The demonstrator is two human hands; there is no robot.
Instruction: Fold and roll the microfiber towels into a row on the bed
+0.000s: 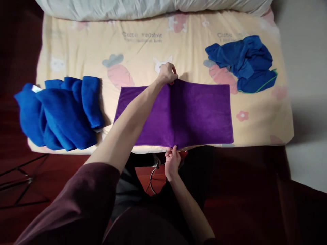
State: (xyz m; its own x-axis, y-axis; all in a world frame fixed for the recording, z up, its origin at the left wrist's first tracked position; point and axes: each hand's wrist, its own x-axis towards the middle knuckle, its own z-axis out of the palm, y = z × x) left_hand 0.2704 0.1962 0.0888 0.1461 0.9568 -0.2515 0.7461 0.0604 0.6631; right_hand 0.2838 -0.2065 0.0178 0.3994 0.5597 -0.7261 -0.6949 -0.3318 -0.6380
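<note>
A purple towel [201, 112] lies spread wide on the bed, its middle raised in a low ridge between my hands. At the far edge of the towel, my left hand [168, 73] pinches the cloth near the middle. My right hand [173, 161] grips the near edge with thumb and fingers, just in front of the mattress edge. My left forearm crosses over the left half of the towel and hides part of it.
Blue folded fleece cloths [63, 114] are heaped on the bed's left side. A crumpled blue cloth with green edging [245, 63] lies at the right. A pale quilt [153, 8] runs along the back of the patterned sheet [84, 44]. Black metal legs [29, 179] stand on the floor at left.
</note>
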